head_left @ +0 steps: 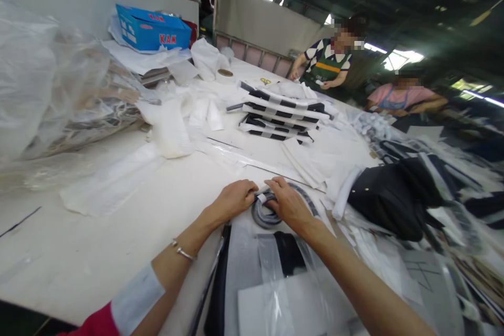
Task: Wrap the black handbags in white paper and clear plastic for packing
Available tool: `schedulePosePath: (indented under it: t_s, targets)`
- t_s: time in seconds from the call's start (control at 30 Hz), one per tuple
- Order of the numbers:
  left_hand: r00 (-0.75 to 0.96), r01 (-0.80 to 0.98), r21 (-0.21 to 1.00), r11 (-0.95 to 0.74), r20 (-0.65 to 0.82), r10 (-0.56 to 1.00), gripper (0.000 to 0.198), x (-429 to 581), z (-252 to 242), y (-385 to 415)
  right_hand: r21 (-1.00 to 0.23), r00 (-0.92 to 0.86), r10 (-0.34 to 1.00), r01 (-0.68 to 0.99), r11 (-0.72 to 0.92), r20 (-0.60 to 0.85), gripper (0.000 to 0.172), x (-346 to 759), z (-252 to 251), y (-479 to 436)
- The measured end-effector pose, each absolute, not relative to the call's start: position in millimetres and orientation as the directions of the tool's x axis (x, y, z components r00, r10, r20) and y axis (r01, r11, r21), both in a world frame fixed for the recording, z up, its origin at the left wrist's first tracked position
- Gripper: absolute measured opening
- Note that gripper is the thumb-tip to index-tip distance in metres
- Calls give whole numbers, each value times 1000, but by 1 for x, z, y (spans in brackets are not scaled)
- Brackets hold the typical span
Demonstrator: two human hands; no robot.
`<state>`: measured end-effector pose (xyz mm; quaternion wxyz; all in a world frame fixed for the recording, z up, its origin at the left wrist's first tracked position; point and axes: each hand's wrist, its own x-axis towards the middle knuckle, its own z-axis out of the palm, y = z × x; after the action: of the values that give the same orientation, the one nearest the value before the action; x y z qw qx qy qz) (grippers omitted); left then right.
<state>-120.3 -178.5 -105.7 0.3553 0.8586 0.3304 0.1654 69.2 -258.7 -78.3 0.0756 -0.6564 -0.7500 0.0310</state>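
Pinching the coiled grey strap [260,218] at its upper left, our left hand [237,199] shows a nearly closed grip. Our right hand [290,202] curls a wider grip over the coil's right side, thumb near its centre. The strap sits above the white desk [98,252], just beyond the clear plastic [269,253].

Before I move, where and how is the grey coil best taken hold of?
The grey coil is probably best pinched by its near rim, from the wearer's side, fingers inside and thumb outside: it seems to lie flat, with an open centre. The left hand is at its far left and the right hand at its right, leaving that rim uncovered.
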Motion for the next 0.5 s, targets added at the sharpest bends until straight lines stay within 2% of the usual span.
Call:
schedulePosePath:
  t_s: [0.07, 0.13, 0.2, 0.3, 0.5]
  targets:
    - [716, 472, 703, -532, 46, 697, 27, -118, -103, -178, -106, -158, 982, 980, 169, 99, 57, 72, -76, -252]
    - [703, 501, 681, -534, 41, 710, 30, -115, -101, -181, -55, -196, 976, 978, 202, 93, 56, 75, -73, -244]
    - [688, 537, 644, -544, 39, 725, 35, -113, -100, -185, -47, -215, 977, 975, 215, 3, 44, 76, -71, -236]
    - [669, 583, 575, -575, 63, 741, 39, -110, -100, -192, -105, -185, 972, 980, 170, -145, 22, 75, -72, -229]
    - [628, 661, 486, -572, 59, 776, 26, -106, -101, -194, -121, -46, 995, 992, 35, -91, 16, 65, -83, -234]
